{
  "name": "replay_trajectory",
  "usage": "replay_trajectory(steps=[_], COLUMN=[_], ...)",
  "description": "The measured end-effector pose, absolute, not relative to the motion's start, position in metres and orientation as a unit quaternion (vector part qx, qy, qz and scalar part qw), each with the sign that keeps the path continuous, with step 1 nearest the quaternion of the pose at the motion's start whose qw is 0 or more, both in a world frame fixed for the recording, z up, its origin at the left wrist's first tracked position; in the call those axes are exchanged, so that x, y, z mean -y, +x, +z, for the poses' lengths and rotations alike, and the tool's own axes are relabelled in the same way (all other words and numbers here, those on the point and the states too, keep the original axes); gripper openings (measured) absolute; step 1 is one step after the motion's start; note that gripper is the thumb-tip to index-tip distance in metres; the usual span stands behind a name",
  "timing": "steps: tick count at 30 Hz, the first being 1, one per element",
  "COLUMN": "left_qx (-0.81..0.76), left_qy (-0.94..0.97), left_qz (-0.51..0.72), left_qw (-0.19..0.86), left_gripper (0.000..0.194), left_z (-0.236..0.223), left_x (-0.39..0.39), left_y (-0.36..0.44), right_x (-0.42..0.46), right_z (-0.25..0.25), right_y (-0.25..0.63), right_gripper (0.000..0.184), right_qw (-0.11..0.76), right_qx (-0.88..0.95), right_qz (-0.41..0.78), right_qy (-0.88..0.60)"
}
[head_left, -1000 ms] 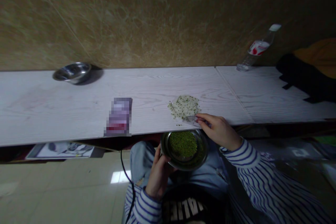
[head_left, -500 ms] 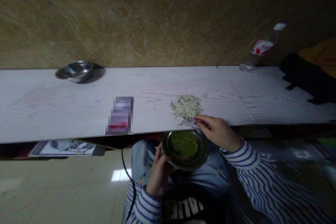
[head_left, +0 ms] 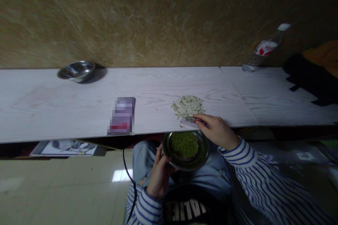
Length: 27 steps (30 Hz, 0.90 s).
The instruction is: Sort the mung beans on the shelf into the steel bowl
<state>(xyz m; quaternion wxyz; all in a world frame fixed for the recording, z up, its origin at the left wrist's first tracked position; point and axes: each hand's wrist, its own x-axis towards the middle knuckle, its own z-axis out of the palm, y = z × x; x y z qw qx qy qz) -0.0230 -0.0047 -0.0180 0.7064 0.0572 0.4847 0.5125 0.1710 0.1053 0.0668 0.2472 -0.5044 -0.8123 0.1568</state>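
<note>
My left hand (head_left: 160,174) grips the rim of a steel bowl (head_left: 202,154) held in my lap just under the table edge. The bowl holds a heap of green beans (head_left: 184,144). My right hand (head_left: 216,130) rests at the table's front edge, its fingers pinched on a small spoon (head_left: 188,121) whose tip touches the near side of a pile of white grains mixed with green beans (head_left: 188,105) on the white wooden table (head_left: 158,91).
A second steel bowl (head_left: 77,70) stands at the back left of the table. A small packet (head_left: 121,115) lies near the front edge. A plastic water bottle (head_left: 265,47) leans at the back right beside dark clothing (head_left: 311,81). A cable (head_left: 128,175) hangs by my knee.
The right hand with the spoon has shifted a little left along the near edge of the grain pile. The left hand and bowl have stayed in place.
</note>
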Motion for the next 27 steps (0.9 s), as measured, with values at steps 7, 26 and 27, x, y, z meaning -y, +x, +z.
replay_trajectory(steps=[7, 26, 27], left_qx=[-0.486, -0.487, -0.488], left_qy=[0.058, 0.088, 0.089], left_qz=[0.516, 0.504, 0.503], left_qw=[0.703, 0.708, 0.708], left_gripper=[0.056, 0.053, 0.053], left_z=[-0.025, -0.024, -0.024], left_x=[0.004, 0.006, 0.006], left_y=[-0.026, -0.029, -0.029], right_x=[-0.107, -0.104, -0.105], right_z=[0.068, 0.065, 0.065], right_y=[0.168, 0.150, 0.150], right_gripper=[0.025, 0.028, 0.028], right_qw=[0.266, 0.257, 0.254], right_qx=[0.795, 0.780, 0.777], right_qz=[0.133, 0.153, 0.149], right_qy=[-0.528, -0.549, -0.556])
